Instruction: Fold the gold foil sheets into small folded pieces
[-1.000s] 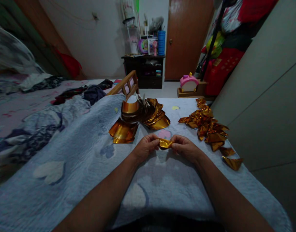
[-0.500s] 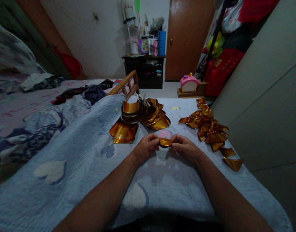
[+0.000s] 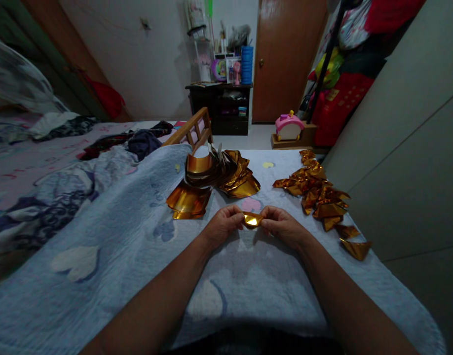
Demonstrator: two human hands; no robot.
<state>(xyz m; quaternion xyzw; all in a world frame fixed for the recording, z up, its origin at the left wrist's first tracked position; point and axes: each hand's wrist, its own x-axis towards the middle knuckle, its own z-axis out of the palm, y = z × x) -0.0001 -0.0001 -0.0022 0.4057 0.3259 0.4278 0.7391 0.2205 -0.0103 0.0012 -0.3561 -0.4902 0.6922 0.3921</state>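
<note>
Between my two hands is a small folded piece of gold foil paper point(image 3: 252, 220), shiny on its front face. My left hand point(image 3: 226, 222) pinches its left end, and my right hand point(image 3: 280, 224) pinches its right end. Beyond my left hand lies a fanned stack of gold foil sheets point(image 3: 189, 198), some curled up. Off to the right of my right hand is a heap of folded gold foil pieces point(image 3: 322, 197), with one boat-shaped piece point(image 3: 355, 249) at its near end.
A pale blue quilt point(image 3: 137, 276) with heart patterns covers the surface under my hands. A wooden rail point(image 3: 191, 127) stands behind the sheets. Rumpled clothes point(image 3: 145, 142) lie on the bed at left. A pale cabinet point(image 3: 407, 162) borders the right side.
The folded foil has tilted slightly and now catches a bright reflection. My right hand has shifted a little to the left. The stack and the heap lie as before.
</note>
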